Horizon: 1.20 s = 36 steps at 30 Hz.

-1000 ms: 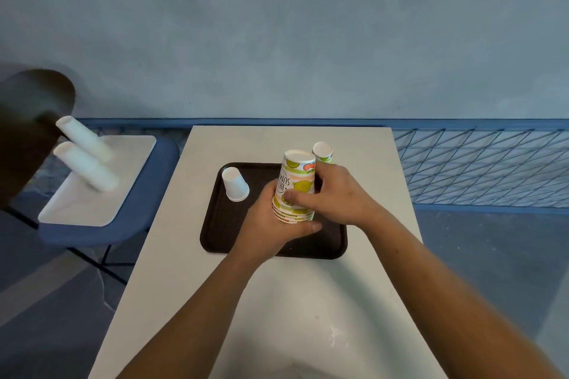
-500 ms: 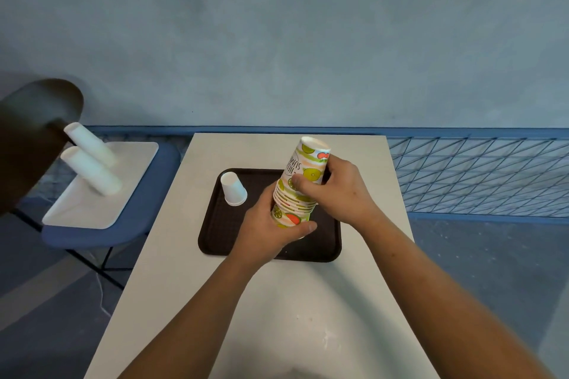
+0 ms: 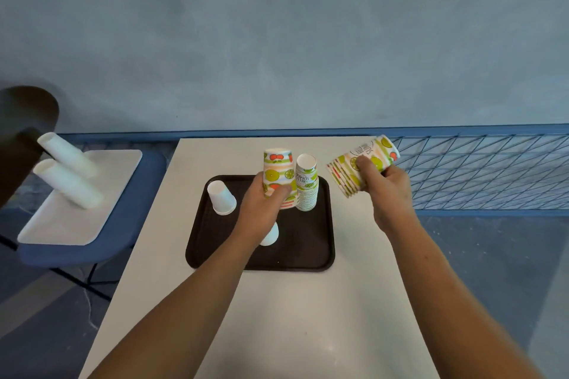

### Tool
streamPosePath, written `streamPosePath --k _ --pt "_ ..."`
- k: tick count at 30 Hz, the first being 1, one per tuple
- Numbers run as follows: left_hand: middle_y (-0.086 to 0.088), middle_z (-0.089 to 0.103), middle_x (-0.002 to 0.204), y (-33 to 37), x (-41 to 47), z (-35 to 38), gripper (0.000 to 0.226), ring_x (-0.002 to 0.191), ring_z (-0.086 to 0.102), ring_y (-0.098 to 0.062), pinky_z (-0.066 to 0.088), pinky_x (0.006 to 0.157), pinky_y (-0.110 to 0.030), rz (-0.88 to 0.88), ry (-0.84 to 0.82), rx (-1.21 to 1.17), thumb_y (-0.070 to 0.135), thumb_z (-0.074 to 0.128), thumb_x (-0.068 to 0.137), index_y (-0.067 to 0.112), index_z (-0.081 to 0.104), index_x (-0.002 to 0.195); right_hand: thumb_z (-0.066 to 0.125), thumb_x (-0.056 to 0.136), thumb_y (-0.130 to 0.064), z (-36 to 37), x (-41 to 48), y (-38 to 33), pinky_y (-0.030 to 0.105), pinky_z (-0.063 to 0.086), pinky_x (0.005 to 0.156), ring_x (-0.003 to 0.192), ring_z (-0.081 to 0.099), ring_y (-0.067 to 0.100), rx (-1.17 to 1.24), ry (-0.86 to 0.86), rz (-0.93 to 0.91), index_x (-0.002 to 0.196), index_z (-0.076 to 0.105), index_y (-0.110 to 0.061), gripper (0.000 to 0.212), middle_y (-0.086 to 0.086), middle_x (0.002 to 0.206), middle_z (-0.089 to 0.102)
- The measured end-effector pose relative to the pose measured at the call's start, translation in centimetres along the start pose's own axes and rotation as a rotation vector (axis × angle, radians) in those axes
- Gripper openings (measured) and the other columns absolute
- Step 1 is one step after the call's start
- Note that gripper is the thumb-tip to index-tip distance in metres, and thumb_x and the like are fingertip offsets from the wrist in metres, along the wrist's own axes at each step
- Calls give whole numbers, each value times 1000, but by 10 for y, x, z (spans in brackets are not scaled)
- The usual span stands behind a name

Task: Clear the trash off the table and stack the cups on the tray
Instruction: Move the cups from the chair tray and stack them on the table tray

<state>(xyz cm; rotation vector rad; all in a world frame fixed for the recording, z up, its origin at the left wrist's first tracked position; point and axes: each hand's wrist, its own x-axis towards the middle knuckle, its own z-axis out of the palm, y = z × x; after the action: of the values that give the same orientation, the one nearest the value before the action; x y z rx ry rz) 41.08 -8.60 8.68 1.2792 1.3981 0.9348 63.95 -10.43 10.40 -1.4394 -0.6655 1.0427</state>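
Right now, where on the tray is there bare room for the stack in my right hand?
The tray is bare at its near right corner, in front of the standing stack. Its far half is crowded: white cup, left hand gripping a printed stack.

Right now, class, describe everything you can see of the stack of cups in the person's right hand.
The stack of printed cups looks like paper, with limes, red fruit, stripes and lettering. Nested rims show at its lower-left end; the closed base points up-right. It is tilted almost sideways, right of the tray, over the right edge of the table. Only the right hand grips it.
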Motion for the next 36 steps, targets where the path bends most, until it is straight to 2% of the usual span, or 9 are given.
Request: streamPosePath --k 6,11,18,24,27,30,32,34,36 --pt "14 65 116 21 73 27 48 102 63 4 48 78 -12 94 -29 70 34 75 93 23 50 133 73 92 -32 -20 4 22 45 58 95 97 76 17 2 85 56 107 72 -13 24 0 103 79" --pt "7 66 127 2 118 48 62 114 66 -8 55 96 -30 164 -99 137 35 83 86 21 49 135 71 93 -32 -25 10 33 36 59 88 93 76 12 -25 143 69 108 70 -19 20 -5 101 78" --pt "6 62 132 -49 139 62 71 120 63 -17 53 103 -41 81 -182 253 36 86 82 22 45 138 75 89 -34 -24 28 46 33 59 85 93 75 8 -80 183 96 104 70 -27 17 -10 99 78" --pt "7 59 128 -70 143 65 80 122 60 -21 48 100 -33 22 -235 356 33 90 76 20 42 139 77 87 -38 -9 40 47 34 60 85 97 74 10 -109 186 68 114 70 -24 31 -11 105 76" --pt "6 57 139 -67 142 58 98 128 57 -18 48 109 -41 0 -269 336 37 96 67 27 38 145 78 86 -40 4 50 39 34 61 84 95 74 6 -132 172 25 110 71 -25 29 -12 102 77" --pt "3 46 154 -59 135 44 111 138 46 -16 43 112 -39 27 -214 343 42 97 64 32 31 153 78 86 -41 21 60 26 33 62 83 92 74 4 -183 147 -49 109 72 -22 30 -10 100 77" --pt "1 44 155 -55 127 32 110 135 45 -11 42 109 -34 66 -157 338 45 96 66 33 31 154 78 85 -42 35 66 17 27 61 80 89 72 1 -242 128 -123 110 71 -21 33 -11 99 76" --pt "2 45 152 -53 116 20 107 130 46 -8 42 104 -29 84 -113 312 46 95 66 34 33 153 79 83 -43 50 70 10 13 56 73 85 69 -6 -327 113 -209 109 70 -22 35 -13 97 74" --pt "4 47 147 -51 103 8 105 128 48 -9 42 99 -27 87 -78 280 45 95 66 36 35 151 80 79 -45 64 74 8 10 52 68 84 67 -6 -415 97 -292 106 68 -22 38 -13 96 71"
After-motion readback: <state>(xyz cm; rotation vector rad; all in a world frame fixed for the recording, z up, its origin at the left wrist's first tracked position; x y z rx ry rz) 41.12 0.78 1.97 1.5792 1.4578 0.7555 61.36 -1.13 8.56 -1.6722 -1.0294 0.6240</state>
